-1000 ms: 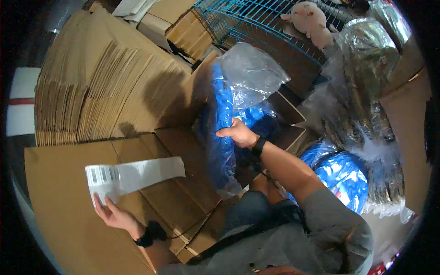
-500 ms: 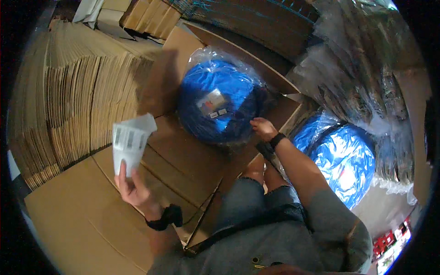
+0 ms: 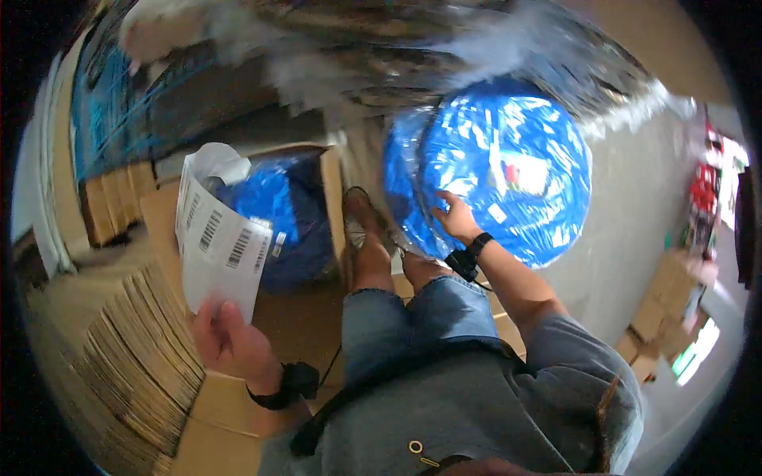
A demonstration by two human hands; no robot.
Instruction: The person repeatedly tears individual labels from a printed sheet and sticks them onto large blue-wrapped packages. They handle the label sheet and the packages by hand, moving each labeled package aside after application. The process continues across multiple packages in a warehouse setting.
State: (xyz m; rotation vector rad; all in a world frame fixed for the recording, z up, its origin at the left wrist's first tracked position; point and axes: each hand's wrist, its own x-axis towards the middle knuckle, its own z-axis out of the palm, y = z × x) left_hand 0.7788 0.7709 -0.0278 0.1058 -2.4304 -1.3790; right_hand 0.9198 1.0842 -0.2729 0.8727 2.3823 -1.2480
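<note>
Left hand (image 3: 232, 341): blurred at the fingertips
Paper (image 3: 222, 238): small print unreadable
Boxed blue bundle (image 3: 266, 198): partly hidden behind the paper
Right hand (image 3: 459, 220): touching the larger blue bundle (image 3: 516, 135) or just above — unclear
Wrapped stack (image 3: 397, 51): smeared — cut off above
Red things (image 3: 703, 189): too small to tell

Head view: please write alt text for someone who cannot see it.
A person's left hand holds a white barcode sheet; the right hand is at a round blue pack in clear plastic. At left, another blue pack lies in an open box.

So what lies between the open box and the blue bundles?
The person's left foot and lower leg stand between the open box and the blue bundles, in the head view.
</note>
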